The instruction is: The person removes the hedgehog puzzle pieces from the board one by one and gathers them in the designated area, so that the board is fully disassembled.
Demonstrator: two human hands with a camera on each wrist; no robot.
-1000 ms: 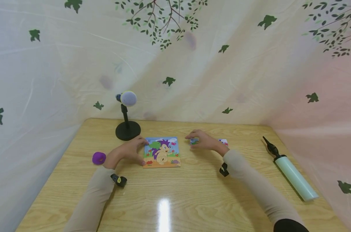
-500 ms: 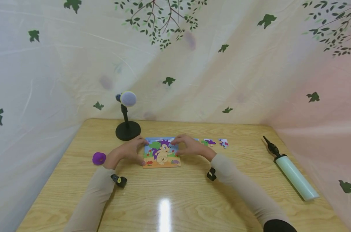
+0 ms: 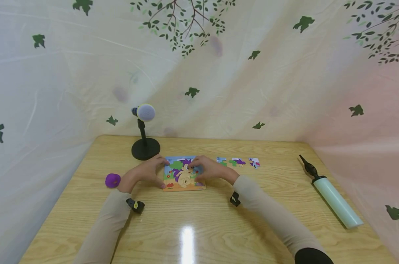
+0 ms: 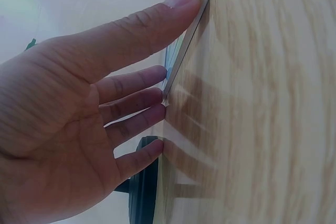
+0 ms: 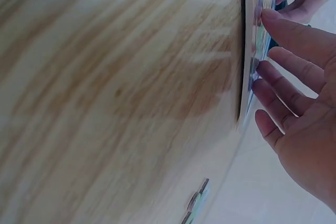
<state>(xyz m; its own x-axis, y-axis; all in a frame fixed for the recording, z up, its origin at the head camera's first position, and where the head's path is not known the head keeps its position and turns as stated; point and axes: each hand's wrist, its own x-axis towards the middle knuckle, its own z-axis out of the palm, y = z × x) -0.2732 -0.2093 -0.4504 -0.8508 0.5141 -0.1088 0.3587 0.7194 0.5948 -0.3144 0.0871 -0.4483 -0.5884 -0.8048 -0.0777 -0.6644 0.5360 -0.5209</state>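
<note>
A flat jigsaw puzzle board (image 3: 183, 189) with a purple-haired hedgehog picture lies on the table. My left hand (image 3: 149, 170) spans its left side, thumb at the near corner and fingers at the far one. In the left wrist view, the fingers of that left hand (image 4: 79, 93) are nearly straight, and the thumb rests on the board's edge (image 4: 190, 38). Over the right part of the picture is my right hand (image 3: 210, 169). Seen from the right wrist, this hand (image 5: 307, 82) has its fingers spread, with thumb and fingertips at the board's surface; no piece shows between them.
Three loose puzzle pieces, a blue-green one (image 3: 221, 161), a green-purple one (image 3: 237, 162) and a purple-white one (image 3: 254, 162), lie right of the board. A black-based stand (image 3: 145, 148) with a round head, a purple ring-like object (image 3: 113, 180) and a mint hand pump (image 3: 336, 201) stand or lie around.
My right hand has moved left from above the loose pieces onto the right part of the puzzle board, uncovering those pieces. My left hand has kept its place.
</note>
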